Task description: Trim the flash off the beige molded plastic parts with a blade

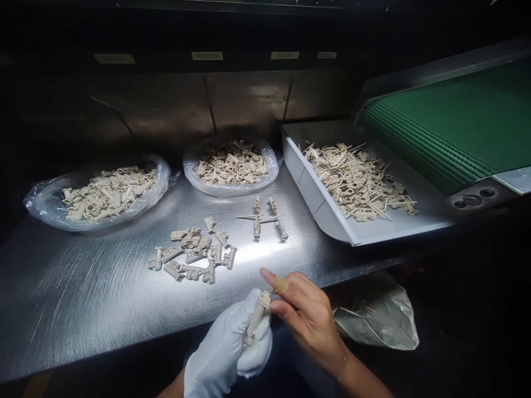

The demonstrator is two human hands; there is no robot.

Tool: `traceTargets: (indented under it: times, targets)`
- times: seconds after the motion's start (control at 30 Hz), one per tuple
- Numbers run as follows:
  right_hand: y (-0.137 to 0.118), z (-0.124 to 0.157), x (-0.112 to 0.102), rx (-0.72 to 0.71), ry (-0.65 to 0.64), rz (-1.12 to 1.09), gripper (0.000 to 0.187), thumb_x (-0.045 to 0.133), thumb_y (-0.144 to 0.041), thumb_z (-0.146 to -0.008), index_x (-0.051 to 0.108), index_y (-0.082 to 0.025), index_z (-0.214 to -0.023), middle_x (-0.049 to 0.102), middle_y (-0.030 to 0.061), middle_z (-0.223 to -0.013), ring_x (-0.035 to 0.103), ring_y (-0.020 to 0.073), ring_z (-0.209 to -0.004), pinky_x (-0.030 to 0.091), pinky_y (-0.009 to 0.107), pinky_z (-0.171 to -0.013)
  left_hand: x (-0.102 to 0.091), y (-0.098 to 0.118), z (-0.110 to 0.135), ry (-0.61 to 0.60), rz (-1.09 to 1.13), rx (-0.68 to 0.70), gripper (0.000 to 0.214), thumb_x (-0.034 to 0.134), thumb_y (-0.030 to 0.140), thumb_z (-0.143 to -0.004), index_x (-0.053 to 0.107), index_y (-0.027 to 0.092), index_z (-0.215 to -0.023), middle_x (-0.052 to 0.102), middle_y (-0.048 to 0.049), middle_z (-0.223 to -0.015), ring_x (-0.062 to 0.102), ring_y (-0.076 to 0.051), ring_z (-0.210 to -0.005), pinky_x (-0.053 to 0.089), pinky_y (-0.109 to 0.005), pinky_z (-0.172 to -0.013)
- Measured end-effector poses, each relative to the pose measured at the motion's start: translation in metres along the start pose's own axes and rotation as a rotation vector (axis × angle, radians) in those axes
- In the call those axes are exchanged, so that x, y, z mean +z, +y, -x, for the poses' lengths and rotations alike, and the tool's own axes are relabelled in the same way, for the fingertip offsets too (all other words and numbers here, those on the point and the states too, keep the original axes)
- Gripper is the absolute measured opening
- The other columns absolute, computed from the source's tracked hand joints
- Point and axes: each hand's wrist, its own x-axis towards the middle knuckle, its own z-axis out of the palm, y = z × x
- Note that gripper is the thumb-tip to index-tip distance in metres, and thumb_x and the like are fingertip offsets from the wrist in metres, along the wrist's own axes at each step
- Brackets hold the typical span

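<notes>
My left hand (230,342), in a white glove, is closed round a beige plastic tube-shaped part (258,316) held tilted over the bench's front edge. At the part's upper end is my bare right hand (309,315), with a yellowish wrap on one finger. Its thumb touches the part and the fingers curl around that end, with one fingertip sticking out past it. On the bench just beyond lie several loose beige tube parts (194,255) in a cluster. To their right rest two longer beige pieces (257,218) with thin crossing sprues.
Two clear plastic bags hold beige parts: the left bag (43,207) and the middle bag (232,190). A white tray (332,221) of sprued parts stands right, below a green conveyor belt (464,119). Under the metal bench (103,287) hangs another plastic bag (390,320).
</notes>
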Motion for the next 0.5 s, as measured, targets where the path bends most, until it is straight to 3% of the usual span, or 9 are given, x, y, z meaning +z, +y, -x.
traceTargets:
  times: [0.07, 0.17, 0.3, 0.5]
  targets:
    - [0.001, 0.0, -0.001, 0.074, -0.004, -0.02, 0.053, 0.056, -0.048, -0.106, 0.048, -0.024, -0.154, 0.07, 0.0046, -0.096, 0.067, 0.019, -0.086, 0.058, 0.029, -0.074, 0.003, 0.004, 0.002, 0.089, -0.046, 0.033, 0.057, 0.04, 0.06, -0.105, 0.051, 0.022, -0.064, 0.044, 0.0052, -0.043, 0.033, -0.009, -0.039, 0.023, -0.024, -0.043]
    - [0.0, 0.002, -0.004, 0.104, -0.041, 0.002, 0.038, 0.049, -0.032, -0.111, 0.052, -0.023, -0.147, 0.072, 0.0079, -0.116, 0.068, 0.0191, -0.1, 0.059, 0.03, -0.084, 0.004, 0.011, 0.005, 0.17, -0.086, 0.083, 0.057, 0.042, 0.061, -0.104, 0.056, 0.02, -0.068, 0.053, 0.003, -0.051, 0.037, -0.009, -0.046, 0.025, -0.025, -0.047]
    - [-0.004, 0.005, -0.007, -0.031, -0.097, 0.053, 0.022, 0.05, -0.02, -0.11, 0.066, -0.023, -0.124, 0.076, 0.0035, -0.099, 0.071, 0.0165, -0.083, 0.056, 0.027, -0.075, 0.005, 0.018, 0.008, 0.202, -0.138, 0.142, 0.044, 0.053, 0.057, -0.102, 0.058, 0.02, -0.078, 0.059, 0.0029, -0.062, 0.042, -0.009, -0.051, 0.028, -0.022, -0.049]
    - [-0.007, 0.004, -0.009, -0.045, -0.173, 0.174, 0.041, 0.038, -0.039, -0.114, 0.063, -0.021, -0.141, 0.066, 0.0029, -0.077, 0.063, 0.0165, -0.065, 0.051, 0.026, -0.057, 0.003, 0.018, 0.013, 0.289, -0.348, 0.3, 0.035, 0.061, 0.049, -0.099, 0.064, 0.021, -0.08, 0.062, 0.0024, -0.073, 0.057, -0.014, -0.066, 0.049, -0.025, -0.067]
